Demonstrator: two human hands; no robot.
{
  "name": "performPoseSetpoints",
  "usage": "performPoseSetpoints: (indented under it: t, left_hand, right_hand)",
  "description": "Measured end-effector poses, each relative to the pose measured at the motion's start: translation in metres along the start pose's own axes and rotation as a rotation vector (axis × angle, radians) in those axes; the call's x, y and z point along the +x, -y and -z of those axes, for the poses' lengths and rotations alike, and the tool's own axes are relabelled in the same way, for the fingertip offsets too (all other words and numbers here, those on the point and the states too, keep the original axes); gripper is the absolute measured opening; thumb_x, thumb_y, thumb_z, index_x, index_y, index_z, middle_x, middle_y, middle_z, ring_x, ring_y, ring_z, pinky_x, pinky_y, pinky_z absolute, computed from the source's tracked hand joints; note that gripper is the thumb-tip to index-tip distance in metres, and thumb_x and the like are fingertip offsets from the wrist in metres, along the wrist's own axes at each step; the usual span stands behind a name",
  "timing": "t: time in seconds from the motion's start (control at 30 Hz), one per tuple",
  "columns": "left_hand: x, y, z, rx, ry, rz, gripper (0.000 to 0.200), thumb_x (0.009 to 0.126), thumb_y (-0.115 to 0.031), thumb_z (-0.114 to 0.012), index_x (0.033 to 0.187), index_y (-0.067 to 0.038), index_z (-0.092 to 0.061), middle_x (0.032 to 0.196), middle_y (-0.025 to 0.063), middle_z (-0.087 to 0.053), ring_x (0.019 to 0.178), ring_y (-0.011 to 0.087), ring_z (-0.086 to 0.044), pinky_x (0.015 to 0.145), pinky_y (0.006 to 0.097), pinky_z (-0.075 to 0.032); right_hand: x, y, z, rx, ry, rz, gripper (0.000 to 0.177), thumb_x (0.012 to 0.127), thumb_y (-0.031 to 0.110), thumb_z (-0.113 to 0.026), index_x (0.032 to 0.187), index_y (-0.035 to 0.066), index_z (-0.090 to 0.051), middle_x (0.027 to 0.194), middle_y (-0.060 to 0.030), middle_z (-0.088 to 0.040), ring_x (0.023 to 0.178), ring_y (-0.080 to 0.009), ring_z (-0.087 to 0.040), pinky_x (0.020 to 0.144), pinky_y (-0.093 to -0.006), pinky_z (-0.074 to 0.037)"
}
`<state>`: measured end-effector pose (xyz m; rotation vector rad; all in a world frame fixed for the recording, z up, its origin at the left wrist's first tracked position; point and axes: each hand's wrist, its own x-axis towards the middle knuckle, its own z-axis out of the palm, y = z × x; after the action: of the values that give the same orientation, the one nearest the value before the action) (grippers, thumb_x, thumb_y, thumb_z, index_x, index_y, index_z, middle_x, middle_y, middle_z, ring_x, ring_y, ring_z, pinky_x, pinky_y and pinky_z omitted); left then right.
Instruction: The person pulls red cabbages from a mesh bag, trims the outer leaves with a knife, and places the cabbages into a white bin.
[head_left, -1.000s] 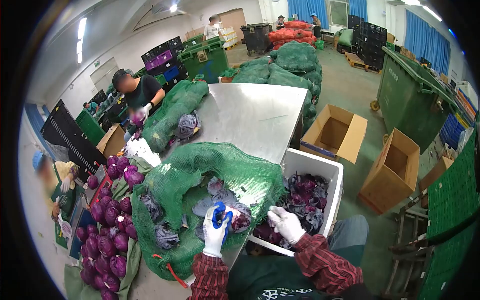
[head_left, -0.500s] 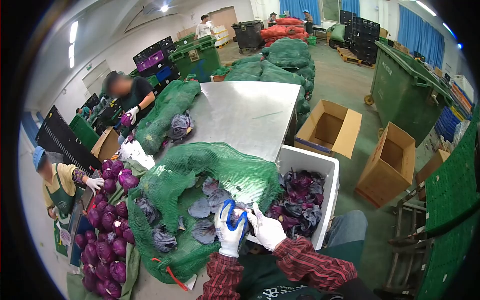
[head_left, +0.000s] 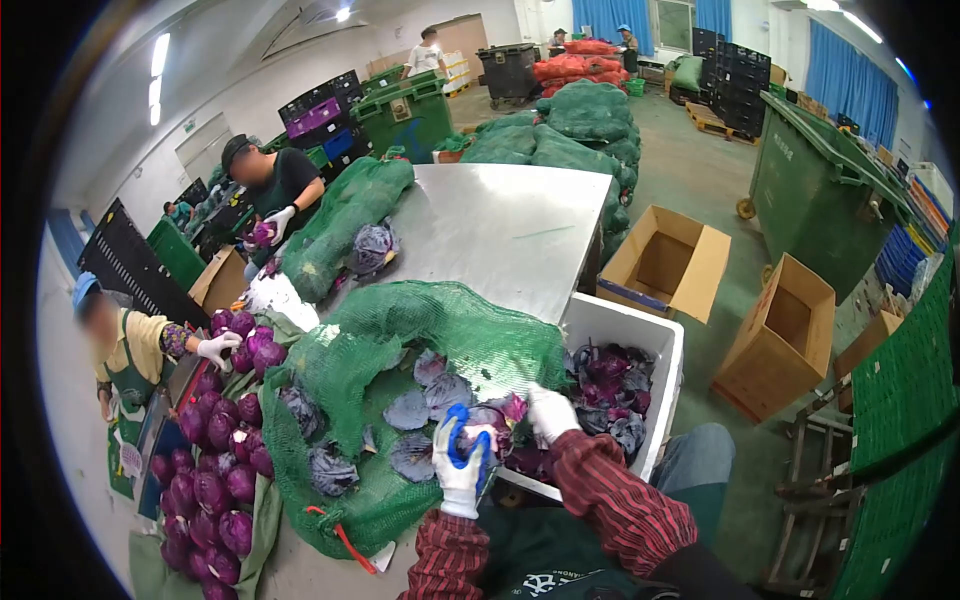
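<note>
The steel table (head_left: 500,230) has open surface beyond the green net sack (head_left: 440,325); the white crate (head_left: 620,328) stands just beside its near corner. At the sack's near edge the left hand (head_left: 460,462) curls its fingers around the red cabbage (head_left: 492,427); the right hand (head_left: 551,412) presses closed fingers on its top.

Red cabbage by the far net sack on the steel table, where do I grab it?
Probably cup the cabbage over its rounded body from the bare table side on its right; the net sack crowds its left, and its loose outer leaves would slip.
</note>
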<state>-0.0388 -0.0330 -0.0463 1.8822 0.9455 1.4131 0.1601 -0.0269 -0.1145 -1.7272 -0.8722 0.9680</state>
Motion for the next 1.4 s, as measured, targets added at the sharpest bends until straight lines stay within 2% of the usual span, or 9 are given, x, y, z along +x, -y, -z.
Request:
performPoseSetpoints:
  t: [0.03,0.1,0.27,0.53,0.67,1.0,1.1,1.2,1.4]
  left_hand:
    - [-0.006,0.000,0.009,-0.155,-0.042,0.135,0.050,0.081,-0.013,-0.073,0.124,-0.001,-0.052,0.123,0.0130,-0.056,0.106,0.0218,-0.058,0.095,0.0342,-0.046]
    - [-0.014,0.021,0.034,-0.406,-0.005,0.419,0.059,0.084,-0.020,-0.073,0.131,0.002,-0.045,0.122,0.0110,-0.055,0.093,0.0164,-0.061,0.089,0.0305,-0.048]
    - [-0.014,0.005,0.043,-0.216,0.050,0.251,0.054,0.089,-0.015,-0.067,0.135,-0.003,-0.043,0.130,0.0109,-0.049,0.110,0.0191,-0.054,0.095,0.0313,-0.045]
    - [0.008,-0.025,0.033,0.239,0.367,0.053,0.077,0.062,-0.025,-0.086,0.130,-0.010,-0.055,0.138,0.0154,-0.042,0.127,0.0311,-0.044,0.106,0.0420,-0.038]
    - [0.009,-0.010,0.026,0.377,0.301,0.033,0.074,0.063,-0.040,-0.083,0.127,-0.013,-0.056,0.133,0.0201,-0.047,0.119,0.0372,-0.049,0.099,0.0469,-0.042]
    - [0.018,-0.031,0.017,0.554,0.293,0.041,0.072,0.066,-0.045,-0.080,0.127,-0.014,-0.057,0.132,0.0183,-0.048,0.115,0.0385,-0.051,0.096,0.0454,-0.044]
    - [0.018,-0.031,0.018,0.559,0.304,0.045,0.072,0.065,-0.043,-0.081,0.126,-0.013,-0.057,0.131,0.0185,-0.049,0.115,0.0378,-0.052,0.095,0.0454,-0.045]
    - [0.013,-0.014,0.030,0.356,0.322,0.015,0.072,0.066,-0.036,-0.083,0.128,-0.012,-0.056,0.133,0.0172,-0.049,0.123,0.0335,-0.048,0.101,0.0435,-0.042]
    - [0.012,-0.023,0.035,0.250,0.386,0.076,0.077,0.063,-0.029,-0.086,0.130,-0.009,-0.054,0.136,0.0139,-0.046,0.131,0.0295,-0.039,0.108,0.0415,-0.034]
  right_hand:
    - [-0.010,0.014,0.015,0.123,-0.083,-0.223,0.053,0.097,0.052,-0.039,0.080,0.006,-0.063,0.051,-0.0066,-0.056,0.042,-0.0214,-0.055,0.044,-0.0369,-0.044]
    - [0.011,-0.025,0.022,-0.280,-0.162,0.224,0.051,0.095,0.051,-0.046,0.092,0.002,-0.060,0.051,-0.0069,-0.056,0.046,-0.0224,-0.059,0.048,-0.0394,-0.047]
    - [-0.056,0.052,-0.003,-0.081,-0.036,0.241,0.079,0.073,0.052,-0.076,0.125,-0.002,-0.051,0.060,-0.0041,-0.060,0.051,-0.0097,-0.055,0.048,-0.0250,-0.044]
    - [-0.066,0.081,-0.030,0.182,0.088,0.239,0.031,0.082,0.020,-0.071,0.107,0.003,-0.063,0.068,-0.0020,-0.060,0.049,-0.0069,-0.048,0.046,-0.0248,-0.040]
    - [-0.053,0.080,-0.033,-0.155,-0.066,0.347,0.033,0.081,0.026,-0.069,0.102,0.002,-0.064,0.083,-0.0194,-0.067,0.078,-0.0335,-0.065,0.072,-0.0385,-0.049]
    - [-0.031,0.080,-0.026,-0.380,0.000,0.355,0.040,0.084,0.036,-0.063,0.095,-0.003,-0.062,0.091,-0.0258,-0.065,0.090,-0.0411,-0.062,0.079,-0.0475,-0.048]
    - [-0.027,0.079,-0.022,-0.372,-0.033,0.379,0.043,0.082,0.037,-0.067,0.095,-0.004,-0.063,0.082,-0.0241,-0.065,0.077,-0.0363,-0.065,0.070,-0.0443,-0.050]
    - [-0.040,0.098,-0.001,-0.079,0.303,0.080,0.039,0.075,0.039,-0.078,0.077,0.002,-0.065,0.058,-0.0043,-0.057,0.045,-0.0123,-0.050,0.042,-0.0304,-0.040]
    - [-0.047,0.081,-0.009,0.071,0.402,0.082,0.035,0.080,0.036,-0.074,0.084,0.002,-0.067,0.061,-0.0009,-0.056,0.053,-0.0093,-0.050,0.049,-0.0293,-0.041]
